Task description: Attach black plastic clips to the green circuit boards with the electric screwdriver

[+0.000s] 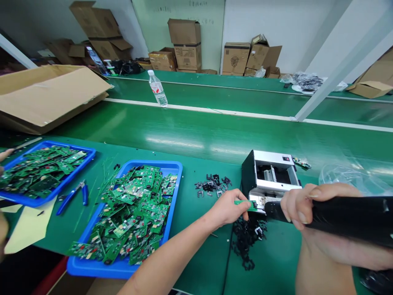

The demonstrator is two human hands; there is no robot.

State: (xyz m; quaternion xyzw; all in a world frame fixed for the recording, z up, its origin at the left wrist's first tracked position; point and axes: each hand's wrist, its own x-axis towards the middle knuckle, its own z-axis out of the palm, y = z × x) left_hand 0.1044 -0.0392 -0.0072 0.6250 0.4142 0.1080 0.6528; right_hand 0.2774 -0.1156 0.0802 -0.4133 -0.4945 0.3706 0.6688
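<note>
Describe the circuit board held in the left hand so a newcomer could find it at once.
On the green bench stands a silver-and-black machine. At its front corner the left hand pinches a small green board. The other boards lie heaped in blue trays; this alone is held.

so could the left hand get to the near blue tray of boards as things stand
Probably yes: the blue tray lies just beside the left forearm, nothing between them. But the left hand is pinching a small green board at the machine, so its fingers are occupied.
</note>
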